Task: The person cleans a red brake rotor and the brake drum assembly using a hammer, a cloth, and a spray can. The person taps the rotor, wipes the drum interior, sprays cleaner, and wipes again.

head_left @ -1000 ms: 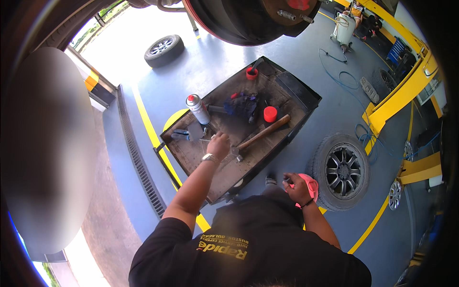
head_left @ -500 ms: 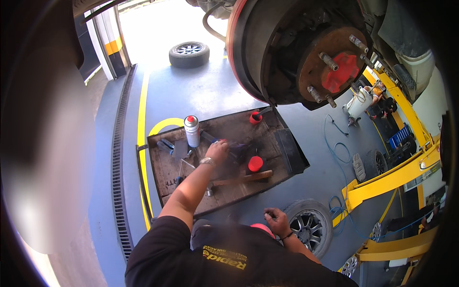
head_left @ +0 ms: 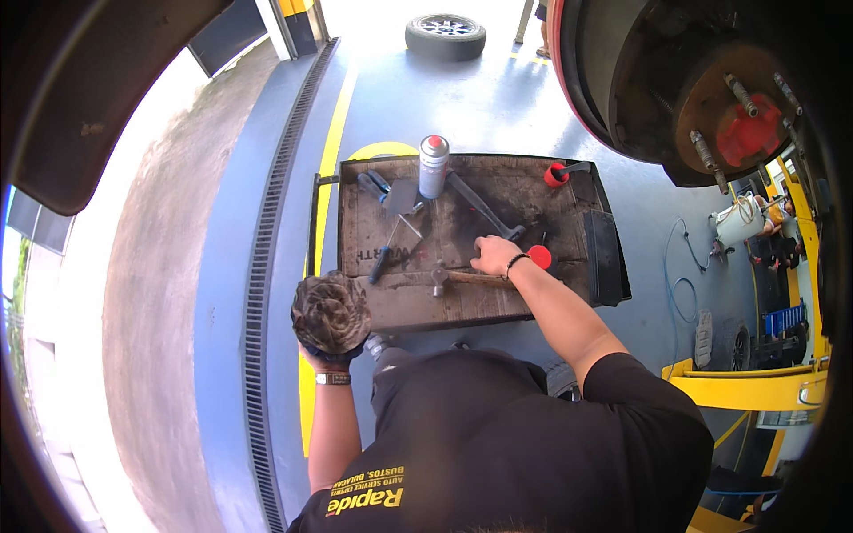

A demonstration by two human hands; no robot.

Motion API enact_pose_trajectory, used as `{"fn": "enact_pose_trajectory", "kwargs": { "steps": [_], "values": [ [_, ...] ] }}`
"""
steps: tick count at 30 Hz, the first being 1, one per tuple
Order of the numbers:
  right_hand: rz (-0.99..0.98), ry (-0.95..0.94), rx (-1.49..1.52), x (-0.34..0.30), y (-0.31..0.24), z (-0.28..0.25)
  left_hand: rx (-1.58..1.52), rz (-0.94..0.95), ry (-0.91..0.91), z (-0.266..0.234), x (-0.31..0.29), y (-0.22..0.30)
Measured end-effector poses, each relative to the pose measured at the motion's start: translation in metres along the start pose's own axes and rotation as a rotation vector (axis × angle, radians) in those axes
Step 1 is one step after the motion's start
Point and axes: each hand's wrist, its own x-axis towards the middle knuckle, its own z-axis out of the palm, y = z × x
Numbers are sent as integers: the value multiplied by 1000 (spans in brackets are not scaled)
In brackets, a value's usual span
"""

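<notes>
Dark metal tool cart, wooden board as its top. On it: grey spray can upright at the far edge, blue-handled tools just left of it, long dark bar lying diagonally, red cap near right, red cup in far right corner, hammer along the near edge.

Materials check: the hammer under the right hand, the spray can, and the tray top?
Hammer: pale brown handle looks like bare wood, head dull grey, likely steel. Spray can: smooth silvery body, probably thin metal, with a red top that seems plastic. Tray: dark, stained, scuffed brown surface with black edges; could be worn board or rusty sheet metal, hard to tell. Right hand rests there.
</notes>
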Motion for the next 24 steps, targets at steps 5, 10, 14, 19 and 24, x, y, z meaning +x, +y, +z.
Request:
{"fn": "enact_pose_trajectory", "kwargs": {
  "steps": [5, 10, 14, 19, 24],
  "values": [
    [-254, 199, 80, 38, -22, 38, 40, 90, 73, 21, -22, 21],
    [-390, 322, 219, 95, -109, 39, 2090, 736, -42, 14, -22, 12],
    [-221, 331, 232, 144, -160, 19, 2592, 916, -325, 18, 0, 18],
    [64, 404, 141, 211, -211, 22, 2446, 722, -340, 72, -9, 57],
    [307, 299, 429, 247, -208, -7, 2812, 812, -461, 96, 0, 89]
  ]
}}
